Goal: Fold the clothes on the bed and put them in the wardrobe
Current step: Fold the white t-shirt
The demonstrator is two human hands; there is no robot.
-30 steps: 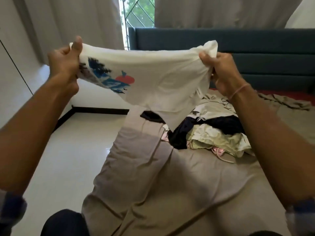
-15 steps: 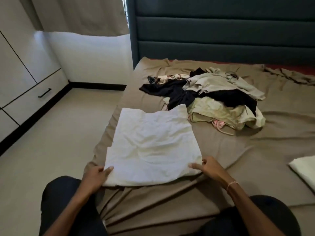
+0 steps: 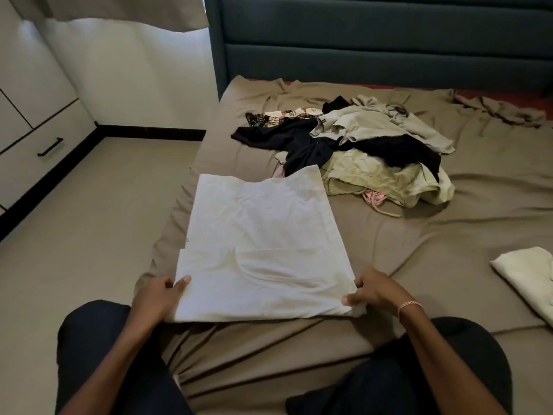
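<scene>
- White shirt (image 3: 257, 235) lies spread flat on our bed (image 3: 449, 235), its far edge touching the clothes pile (image 3: 368, 151).
- Our left hand (image 3: 158, 298) pinches the shirt's left corner farthest from the pile.
- Our right hand (image 3: 374, 290) grips the right corner there, fingers curled round the cloth.

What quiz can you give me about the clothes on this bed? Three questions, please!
1. True or false: the white T-shirt lies spread flat on the bed.
2. Look at the left hand and the right hand. Which one grips the T-shirt's near edge? A) left only B) right only C) both
3. Fill in: the folded cream cloth lies on the person's ____ side.

Key: 1 true. 2 C. 3 right.
</scene>
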